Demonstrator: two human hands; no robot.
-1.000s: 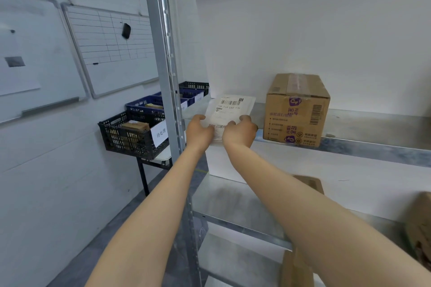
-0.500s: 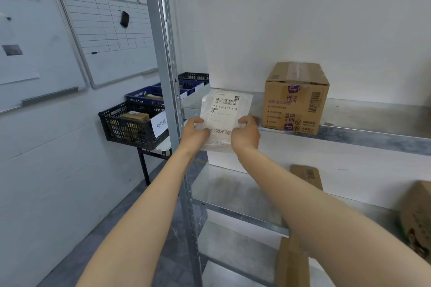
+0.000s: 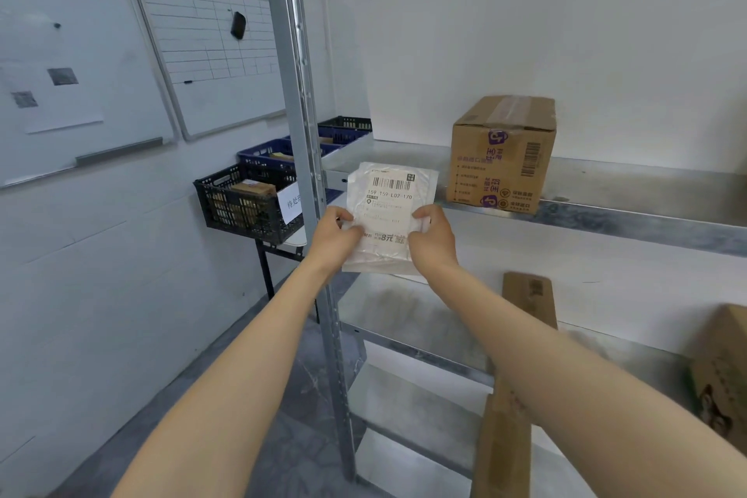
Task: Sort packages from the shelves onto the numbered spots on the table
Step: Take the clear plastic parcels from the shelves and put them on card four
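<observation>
Head view.

- Package (image 3: 390,210): a flat white plastic mailer with a printed barcode label. It is held upright in the air with the label towards the camera. It sits in front of the left end of the upper shelf (image 3: 606,194), just right of the grey metal upright (image 3: 299,93), and is clear of the cardboard box to its right.
- Left hand (image 3: 333,237): pinches the mailer's left edge, thumb on the front face and fingers curled behind.
- Right hand (image 3: 432,239): pinches the right edge the same way, thumb in front and fingers out of sight behind the plastic.
- Cardboard box (image 3: 503,154): taped, brown with purple print and a barcode. It stands on the upper shelf near its front lip.
- Lower shelf (image 3: 404,315): a flat brown parcel (image 3: 525,295) leans towards the back wall, and a second brown box (image 3: 723,368) is cut off at the right edge.
- Narrow cardboard piece (image 3: 501,449): stands below, partly hidden by the right forearm.
- Black crate (image 3: 238,206): sits on a small stand left of the upright, with brown parcels inside and a white card on its end.
- Blue crate (image 3: 262,154): directly behind the black one, with more crates beyond it.
- Two whiteboards (image 3: 81,65) (image 3: 210,53): mounted on the left wall, the farther one ruled in a grid.
</observation>
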